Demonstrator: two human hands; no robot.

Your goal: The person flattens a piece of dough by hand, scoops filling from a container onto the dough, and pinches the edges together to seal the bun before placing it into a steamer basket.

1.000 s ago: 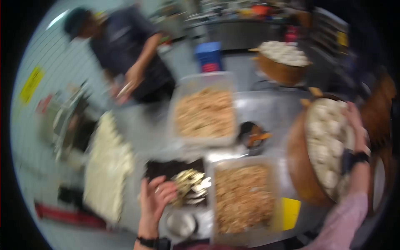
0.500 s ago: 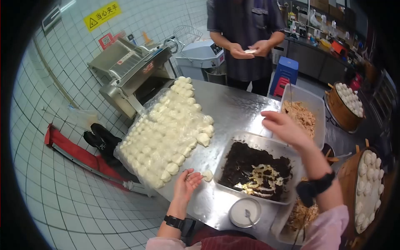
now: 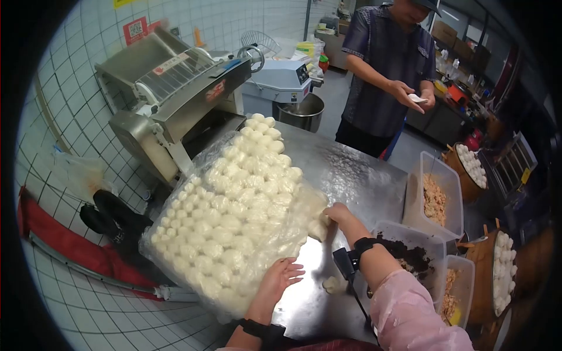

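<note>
Many pale dough balls (image 3: 225,210) lie in rows on the metal table under a clear plastic sheet (image 3: 307,202). My right hand (image 3: 344,221) is at the sheet's right edge, its fingers closed on the plastic beside the end dough balls. My left hand (image 3: 277,282) is open near the sheet's lower right edge, fingers spread and holding nothing. A single dough piece (image 3: 334,285) lies on the table between my forearms. My right forearm partly covers the tub of dark filling (image 3: 413,257).
A tub of light chopped filling (image 3: 434,199) stands at the right, with another filling tub (image 3: 459,286) nearer. Bamboo steamers with buns (image 3: 503,272) are farther right. A dough-rolling machine (image 3: 175,99) borders the table's left. Across the table, a person (image 3: 389,76) holds a dough piece.
My right hand has moved from above the filling tubs to the plastic sheet's right edge. Plastic now covers the right-hand dough balls. The view has shifted; my left hand remains open.
</note>
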